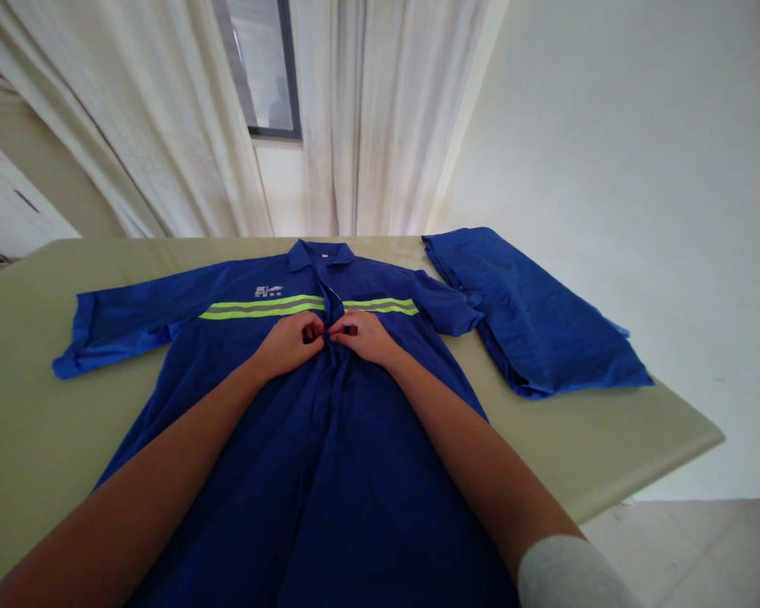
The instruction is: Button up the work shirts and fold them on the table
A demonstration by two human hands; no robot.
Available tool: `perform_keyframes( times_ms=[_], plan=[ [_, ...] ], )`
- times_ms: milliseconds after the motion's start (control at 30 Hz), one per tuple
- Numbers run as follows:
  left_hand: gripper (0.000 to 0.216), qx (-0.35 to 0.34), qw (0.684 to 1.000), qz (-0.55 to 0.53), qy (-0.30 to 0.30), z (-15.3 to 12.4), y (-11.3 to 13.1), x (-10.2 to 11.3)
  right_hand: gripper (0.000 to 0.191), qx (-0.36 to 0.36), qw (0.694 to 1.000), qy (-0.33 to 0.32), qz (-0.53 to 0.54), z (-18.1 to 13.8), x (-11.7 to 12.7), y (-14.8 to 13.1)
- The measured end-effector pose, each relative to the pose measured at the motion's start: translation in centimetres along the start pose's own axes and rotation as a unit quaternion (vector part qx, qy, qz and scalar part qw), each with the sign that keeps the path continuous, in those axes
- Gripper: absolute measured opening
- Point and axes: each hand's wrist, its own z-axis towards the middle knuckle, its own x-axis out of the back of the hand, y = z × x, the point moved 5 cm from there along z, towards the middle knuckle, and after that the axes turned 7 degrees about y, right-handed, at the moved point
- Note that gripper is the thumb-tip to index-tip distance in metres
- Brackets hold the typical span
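A blue work jacket with a yellow-green and grey reflective stripe lies front up, its collar at the far end. My left hand pinches one edge of the front opening just below the stripe. Right beside it, my right hand pinches the other edge of the front placket. The fingertips of both hands nearly meet. Whatever small fastener may be between them is hidden. Above my hands the placket gapes a little toward the collar. One sleeve stretches out to the left; the other bends at the right.
Folded blue cloth lies at the right, touching the jacket's sleeve. The pale green table ends at a rounded corner on the right. Cream curtains and a window stand behind it, with a white wall at right.
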Motion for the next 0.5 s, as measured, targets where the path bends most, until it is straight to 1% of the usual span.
perform_keyframes(
  times_ms=[67, 167, 233, 300, 400, 500],
  plan=[
    [0.02, 0.005, 1.0, -0.011, -0.002, 0.0, 0.2, 0.1, 0.007, -0.013, 1.0, 0.007, -0.026, -0.1, 0.0, -0.1],
    [0.026, 0.028, 0.999, -0.036, -0.005, 0.0, 0.0, 0.0, 0.008, -0.038, 0.995, 0.026, -0.094, -0.3, -0.1, -0.5],
    [0.028, 0.046, 0.997, -0.054, 0.005, 0.0, -0.5, -0.1, 0.011, -0.044, 0.99, 0.03, -0.13, -0.6, -0.3, -0.9],
    [0.028, 0.058, 0.995, -0.081, 0.021, 0.0, -1.0, -0.2, 0.011, -0.04, 0.988, 0.028, -0.144, -0.8, -0.4, -1.3],
    [0.027, 0.043, 0.993, -0.105, 0.027, 0.1, -1.1, -0.3, 0.008, -0.021, 0.99, 0.031, -0.139, -0.9, -0.4, -1.5],
    [0.019, 0.007, 0.997, -0.083, 0.003, 0.1, -0.4, -0.4, 0.005, -0.01, 0.993, 0.042, -0.114, -0.7, -0.3, -1.2]
  ],
)
